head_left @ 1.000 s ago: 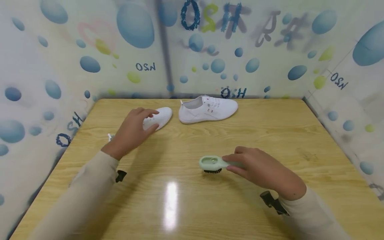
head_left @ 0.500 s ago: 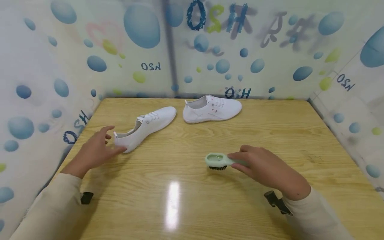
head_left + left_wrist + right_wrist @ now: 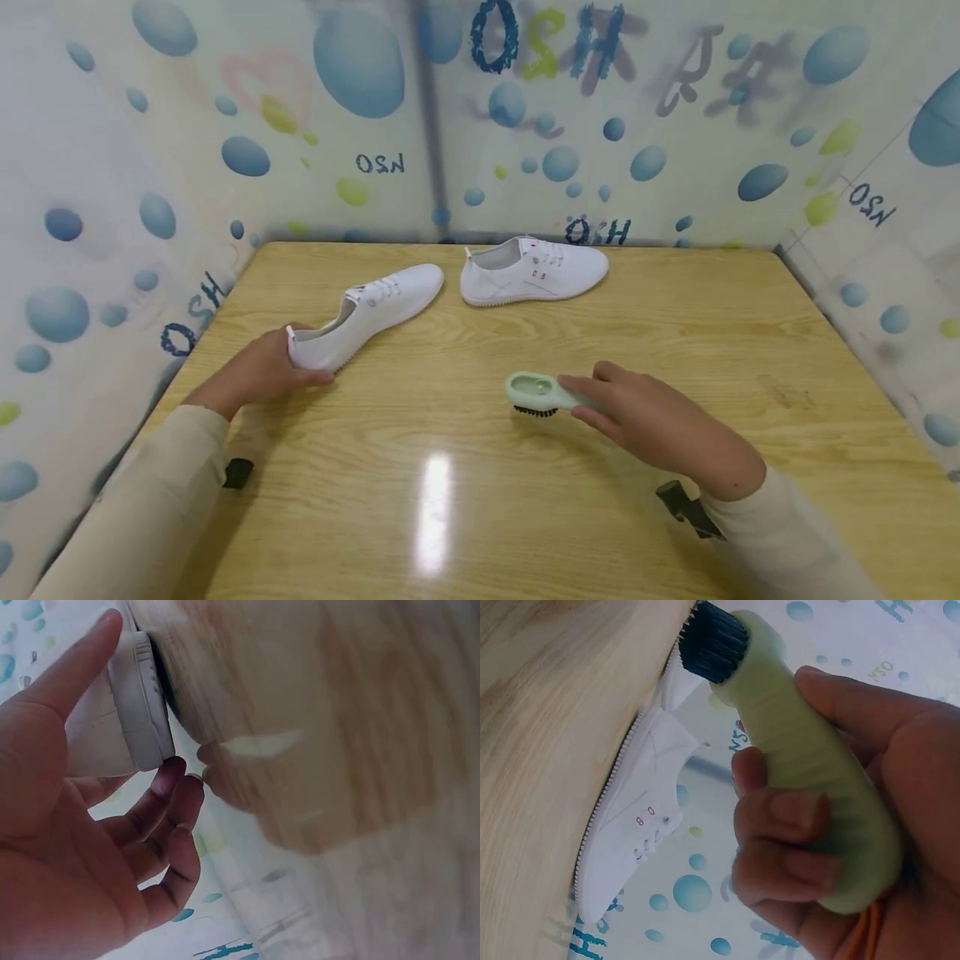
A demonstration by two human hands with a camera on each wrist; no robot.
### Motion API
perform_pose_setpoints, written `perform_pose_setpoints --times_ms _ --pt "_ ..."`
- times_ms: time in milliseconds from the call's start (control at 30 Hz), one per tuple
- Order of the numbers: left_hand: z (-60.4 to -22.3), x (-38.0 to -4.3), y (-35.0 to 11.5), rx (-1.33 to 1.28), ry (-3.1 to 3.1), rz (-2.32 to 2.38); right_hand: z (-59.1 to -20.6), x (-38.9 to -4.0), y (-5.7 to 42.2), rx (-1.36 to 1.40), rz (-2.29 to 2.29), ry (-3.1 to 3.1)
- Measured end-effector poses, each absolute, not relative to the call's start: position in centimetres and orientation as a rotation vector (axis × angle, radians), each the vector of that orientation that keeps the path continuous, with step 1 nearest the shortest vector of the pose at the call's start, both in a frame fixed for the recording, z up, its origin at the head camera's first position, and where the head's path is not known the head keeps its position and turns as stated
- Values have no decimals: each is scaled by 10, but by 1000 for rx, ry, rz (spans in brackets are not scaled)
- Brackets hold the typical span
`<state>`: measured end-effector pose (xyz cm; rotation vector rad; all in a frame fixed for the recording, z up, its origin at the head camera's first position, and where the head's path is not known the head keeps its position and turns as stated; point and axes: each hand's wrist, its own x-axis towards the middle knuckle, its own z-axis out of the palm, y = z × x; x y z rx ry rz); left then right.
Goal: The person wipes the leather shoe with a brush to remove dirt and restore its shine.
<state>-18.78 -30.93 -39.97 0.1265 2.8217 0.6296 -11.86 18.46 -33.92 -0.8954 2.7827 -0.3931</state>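
At the table's left side a white lace-up shoe (image 3: 386,312) lies with its toe pointing to the back right. My left hand (image 3: 262,373) grips its heel, the thumb on the near side and fingers behind. In the left wrist view the heel (image 3: 101,735) sits between thumb and fingers, its ridged sole edge facing the tabletop. A pale green shoe brush (image 3: 531,388) with dark bristles is held just above the table by my right hand (image 3: 648,417). In the right wrist view several fingers curl round the brush's ribbed handle (image 3: 802,750); the bristles (image 3: 714,641) stick out past them.
A second white shoe (image 3: 536,275) lies at the table's back edge, toe to the right. The wooden table (image 3: 660,317) meets patterned walls (image 3: 300,125) at the back and sides. An orange cord loop (image 3: 862,937) hangs from the brush's end.
My left hand has drawn back from above the left shoe to its heel and has taken hold there. The right hand still holds the brush in nearly the same place.
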Motion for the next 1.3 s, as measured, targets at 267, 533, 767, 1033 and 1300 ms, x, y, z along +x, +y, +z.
perform_pose_setpoints --times_ms 267,533,767,1033,1300 --pt "-396 -186 -312 63 2833 532 -343 -118 178 -905 -390 2793" --pt "-389 -172 -316 126 2806 558 -349 -117 173 -849 -417 2795" --pt "-381 -161 -301 267 2651 700 -347 -110 170 -869 -385 2816" --pt "-382 -163 -270 438 2451 802 -343 -105 165 -1026 -401 2871" --pt "-387 -171 -230 610 2279 858 -340 -105 156 -1167 -407 2892"
